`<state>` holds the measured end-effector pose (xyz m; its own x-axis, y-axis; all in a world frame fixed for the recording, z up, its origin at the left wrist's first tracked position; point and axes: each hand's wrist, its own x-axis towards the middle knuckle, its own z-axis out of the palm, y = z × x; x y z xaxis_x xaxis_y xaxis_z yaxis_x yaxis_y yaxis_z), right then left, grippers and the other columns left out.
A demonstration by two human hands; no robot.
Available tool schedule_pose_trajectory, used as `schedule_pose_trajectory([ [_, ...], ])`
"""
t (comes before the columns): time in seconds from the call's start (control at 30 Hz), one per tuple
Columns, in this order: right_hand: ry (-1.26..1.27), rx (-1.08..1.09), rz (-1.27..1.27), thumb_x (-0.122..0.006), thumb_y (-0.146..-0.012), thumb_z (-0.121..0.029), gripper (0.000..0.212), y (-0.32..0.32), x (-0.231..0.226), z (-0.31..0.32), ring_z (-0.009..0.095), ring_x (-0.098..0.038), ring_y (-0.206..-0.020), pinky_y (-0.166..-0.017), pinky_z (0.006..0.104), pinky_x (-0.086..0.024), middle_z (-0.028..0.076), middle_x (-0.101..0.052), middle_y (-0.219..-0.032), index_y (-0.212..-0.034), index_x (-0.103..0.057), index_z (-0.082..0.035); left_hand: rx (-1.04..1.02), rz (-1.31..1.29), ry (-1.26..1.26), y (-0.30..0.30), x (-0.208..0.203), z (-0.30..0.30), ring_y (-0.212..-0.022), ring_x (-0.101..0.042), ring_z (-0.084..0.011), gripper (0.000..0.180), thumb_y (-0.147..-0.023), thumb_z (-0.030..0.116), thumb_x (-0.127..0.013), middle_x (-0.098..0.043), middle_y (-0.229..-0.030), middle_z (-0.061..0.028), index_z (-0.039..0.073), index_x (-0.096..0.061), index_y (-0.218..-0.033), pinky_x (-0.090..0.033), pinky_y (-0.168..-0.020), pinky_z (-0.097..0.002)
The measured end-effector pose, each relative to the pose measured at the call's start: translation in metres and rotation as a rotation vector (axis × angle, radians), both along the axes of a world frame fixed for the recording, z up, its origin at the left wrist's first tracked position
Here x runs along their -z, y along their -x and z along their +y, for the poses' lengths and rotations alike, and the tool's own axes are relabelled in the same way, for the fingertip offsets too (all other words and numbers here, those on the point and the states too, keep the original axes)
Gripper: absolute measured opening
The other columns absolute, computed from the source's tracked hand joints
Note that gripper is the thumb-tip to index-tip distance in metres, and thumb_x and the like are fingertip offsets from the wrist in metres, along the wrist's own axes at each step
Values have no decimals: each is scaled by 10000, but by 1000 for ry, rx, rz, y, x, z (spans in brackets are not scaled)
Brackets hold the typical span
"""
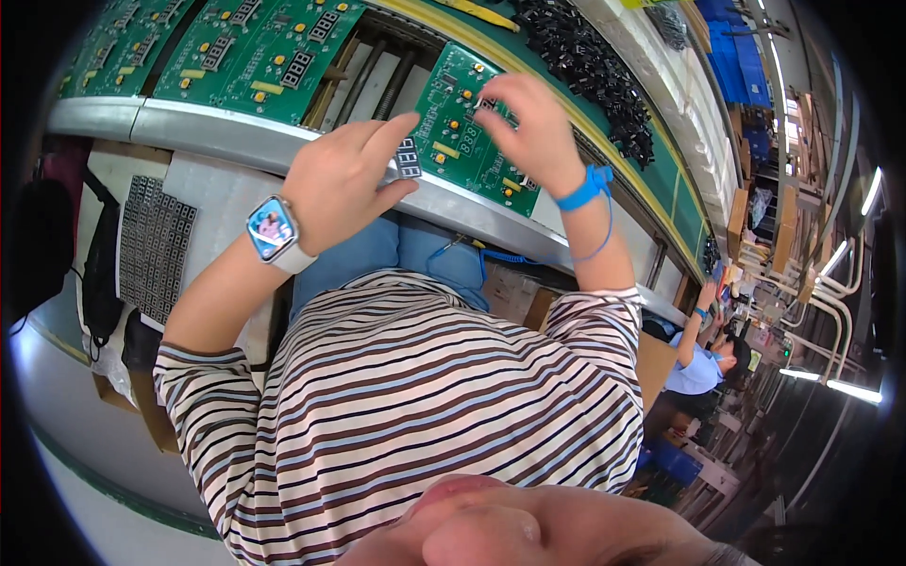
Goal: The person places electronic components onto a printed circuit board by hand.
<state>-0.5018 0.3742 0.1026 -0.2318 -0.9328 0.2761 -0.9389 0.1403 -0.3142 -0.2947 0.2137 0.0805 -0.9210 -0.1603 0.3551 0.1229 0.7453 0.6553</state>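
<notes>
My left hand (342, 179), wearing a smartwatch, is closed on a small three-digit display module (408, 158) at the near edge of a green circuit board (451, 108). Over the far right part of that board is my right hand (530, 127), with a blue wrist strap (585, 188). Its thumb and forefinger curl toward each other, with a tiny piece that I cannot make out at the tips. Yellow-centred buttons and chips sit on the board; one display outline (467, 141) shows bare print.
More populated boards (255, 66) lie left along the metal rail (226, 132). Many black parts (590, 71) are heaped beyond the line. A sheet of display modules (156, 245) rests at lower left. A blue cord (510, 257) hangs before me. Another person (698, 363) sits far right.
</notes>
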Motion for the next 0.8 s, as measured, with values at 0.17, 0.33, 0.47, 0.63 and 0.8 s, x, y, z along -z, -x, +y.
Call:
schedule_pose_trajectory([
  [0.17, -93, -219, -140, -723, -695, -133, 246, -39, -15, 13, 296, -569, -976, -847, 384, -473, 95, -609, -1067, -900, -625, -38, 96, 44, -3, 27, 5, 14, -783, -625, -270, 924, -614, 173, -816, -642, -861, -116, 90, -350, -1408, -511, -669, -355],
  [0.33, -103, -29, -143, -732, -648, -99, 335, -45, -21, 24, 294, -565, -991, -866, 392, -469, 96, -604, -1077, -952, -605, -40, 128, 57, 18, 38, 6, 24, -770, -622, -271, 935, -626, 181, -804, -635, -830, -108, 93, -325, -1424, -510, -667, -363],
  [0.47, -129, -152, -132, -738, -636, -90, 395, -44, -18, 23, 296, -564, -981, -857, 392, -470, 102, -601, -1067, -1000, -593, -41, 174, 13, -26, 42, 7, 27, -776, -621, -268, 961, -630, 179, -794, -634, -834, -101, 93, -289, -1443, -511, -670, -359],
  [0.63, -97, 0, -128, -744, -637, -94, 414, -35, -7, 27, 311, -570, -940, -839, 386, -468, 116, -606, -1024, -1020, -601, -30, 105, 49, -8, 42, 12, 27, -931, -597, -299, 859, -621, 215, -797, -610, -1020, -145, 43, -385, -1355, -498, -797, -373],
  [0.8, -123, 161, -176, -750, -694, -98, 386, -24, 14, 35, 295, -582, -965, -843, 362, -473, 127, -614, -1026, -1043, -602, -24, 62, -8, 104, 25, 24, 31, -1116, -523, -329, 510, -651, 284, -778, -558, -1178, -175, 18, -519, -1001, -398, -977, -451],
])
